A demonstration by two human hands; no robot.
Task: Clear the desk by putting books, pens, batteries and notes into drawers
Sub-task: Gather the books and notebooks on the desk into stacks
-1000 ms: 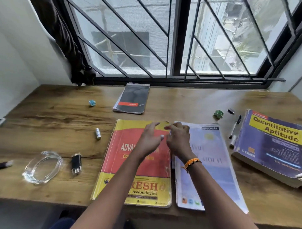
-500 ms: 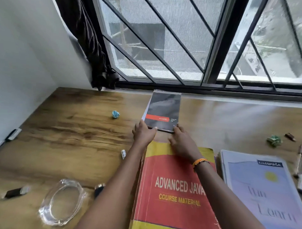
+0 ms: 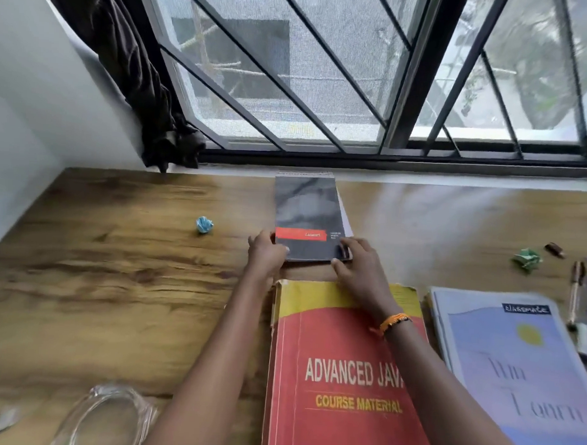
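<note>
Both hands, left hand [image 3: 265, 254] and right hand [image 3: 360, 268], now grip notebook [image 3: 307, 216].

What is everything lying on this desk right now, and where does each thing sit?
Dark notepad: one, grey-black with a red band, far middle by the window sill.
Java book: one, red and yellow, near middle.
Classmate notebook: one, pale blue, right of the Java book.
Blue paper ball: one, far left of the notepad.
Green paper ball: one, far right.
Pen: one, dark and white, right edge.
Small brown object: one, beside the green ball; cannot tell what it is.
Glass dish: one, clear, near left.
Desk: one, wood.
Curtain: one, dark, left of the window.
Left hand: grips the notepad's near left corner.
Right hand: grips its near right corner.
</note>
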